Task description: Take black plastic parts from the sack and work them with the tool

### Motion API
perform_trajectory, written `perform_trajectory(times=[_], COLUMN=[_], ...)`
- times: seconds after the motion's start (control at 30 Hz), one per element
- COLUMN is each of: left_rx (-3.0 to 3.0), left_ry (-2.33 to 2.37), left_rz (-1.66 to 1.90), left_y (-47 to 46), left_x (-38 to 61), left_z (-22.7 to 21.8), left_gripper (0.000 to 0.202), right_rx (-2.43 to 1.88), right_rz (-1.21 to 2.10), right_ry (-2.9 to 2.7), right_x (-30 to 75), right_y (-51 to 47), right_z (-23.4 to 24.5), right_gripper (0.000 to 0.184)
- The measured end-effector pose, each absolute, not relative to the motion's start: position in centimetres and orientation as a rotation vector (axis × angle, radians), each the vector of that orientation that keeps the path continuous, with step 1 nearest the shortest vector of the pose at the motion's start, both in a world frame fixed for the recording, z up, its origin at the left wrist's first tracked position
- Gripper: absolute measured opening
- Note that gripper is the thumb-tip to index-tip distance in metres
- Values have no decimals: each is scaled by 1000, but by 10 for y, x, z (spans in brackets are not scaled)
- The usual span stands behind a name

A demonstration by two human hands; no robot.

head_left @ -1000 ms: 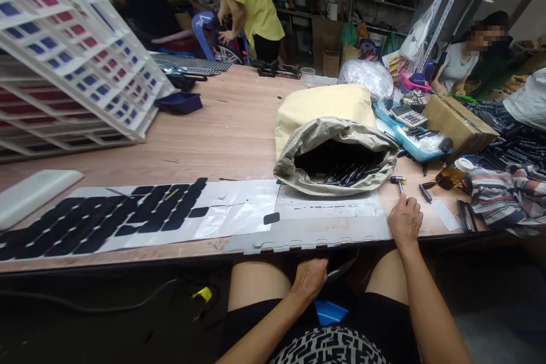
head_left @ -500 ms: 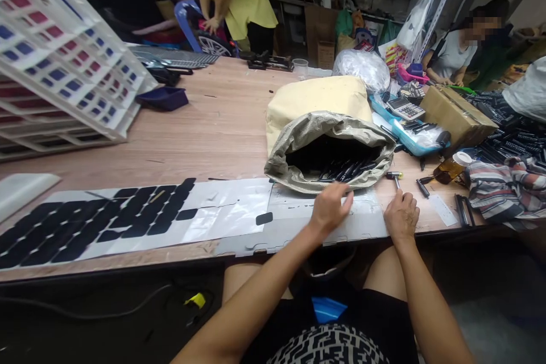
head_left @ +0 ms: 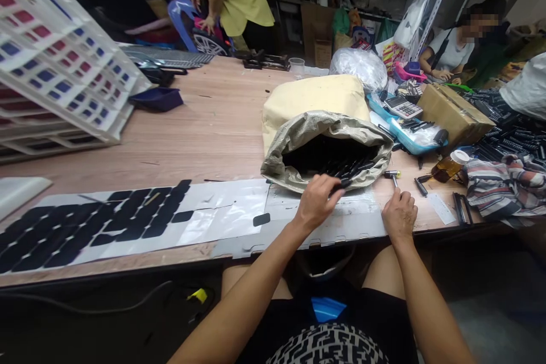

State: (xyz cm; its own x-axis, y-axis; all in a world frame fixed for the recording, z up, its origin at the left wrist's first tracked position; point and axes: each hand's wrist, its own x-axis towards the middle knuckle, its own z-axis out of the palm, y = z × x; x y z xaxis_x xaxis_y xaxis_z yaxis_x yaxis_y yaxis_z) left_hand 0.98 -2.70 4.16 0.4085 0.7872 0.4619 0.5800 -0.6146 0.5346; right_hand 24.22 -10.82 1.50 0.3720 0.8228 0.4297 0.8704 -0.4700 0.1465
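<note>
A woven sack (head_left: 273, 166) lies on its side with its mouth towards me, and slim black plastic pieces (head_left: 352, 166) show inside it. At the lower lip of that mouth, my left hand (head_left: 316, 200) is closed, with a dark slim piece (head_left: 343, 182) at its fingertips; the fingers partly hide it. My right hand (head_left: 400, 213) rests at the table's front edge, its fingers wrapped round the thin handle of a small hammer (head_left: 393, 175) with a yellow-ended head. Beneath the hands is a pale flat board (head_left: 358, 222).
To the left, a white sheet (head_left: 226, 205) bears rows of black pads (head_left: 77, 227). A white plastic crate (head_left: 77, 79) leans at the far left. On the right are a brown bottle (head_left: 449, 166), a cardboard box (head_left: 454, 116) and striped cloth (head_left: 490, 187). Other people are beyond the table.
My left hand has shifted slightly left and now has a dark piece at its fingertips, drawn from the sack's mouth. My right hand stays on the hammer.
</note>
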Motion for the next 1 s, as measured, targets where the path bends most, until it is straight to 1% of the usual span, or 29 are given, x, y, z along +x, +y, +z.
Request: perform_trajectory(times=[0.07, 0.17, 0.27, 0.37, 0.43, 0.53, 0.6, 0.7, 0.8, 1.0], left_rx=[2415, 2335, 2226, 2155, 2113, 2091, 2099, 2095, 2082, 2043], left_ry=[1086, 1118, 1138, 1140, 1148, 1144, 1139, 1153, 1160, 1162], left_rz=[926, 855, 849, 840, 840, 852, 861, 868, 865, 883], left_y=[-46, -57, -52, -46, -44, -44, -44, -44, -44, -45], left_x=[-7, -19, -21, -20, -19, -20, -20, -19, -19, -17], left_z=[27, 5, -5, -6, -6, -7, -8, -8, -7, -5], left_gripper=[14, 14, 18, 19, 19, 18, 18, 18, 18, 12], right_rx=[-2504, -2478, -2452, -2419, -2304, -1987, -1794, -1617, -1539, -1500], right_rz=[-683, -604, -383, -160, -116, -82, 72, 283, 336, 305], right_ry=[-1550, -1529, -1453, -1338, -1304, -1340, -1453, -1611, -1666, -1752], right_x=[242, 248, 264, 277, 273, 243, 213, 175, 154, 147], right_y=[-108, -106, -103, -109, -121, -150, -170, -189, -194, -190], right_z=[14, 15, 18, 27, 34, 44, 48, 50, 46, 33], right_gripper=[38, 39, 40, 40, 40, 40, 38, 34, 34, 34])
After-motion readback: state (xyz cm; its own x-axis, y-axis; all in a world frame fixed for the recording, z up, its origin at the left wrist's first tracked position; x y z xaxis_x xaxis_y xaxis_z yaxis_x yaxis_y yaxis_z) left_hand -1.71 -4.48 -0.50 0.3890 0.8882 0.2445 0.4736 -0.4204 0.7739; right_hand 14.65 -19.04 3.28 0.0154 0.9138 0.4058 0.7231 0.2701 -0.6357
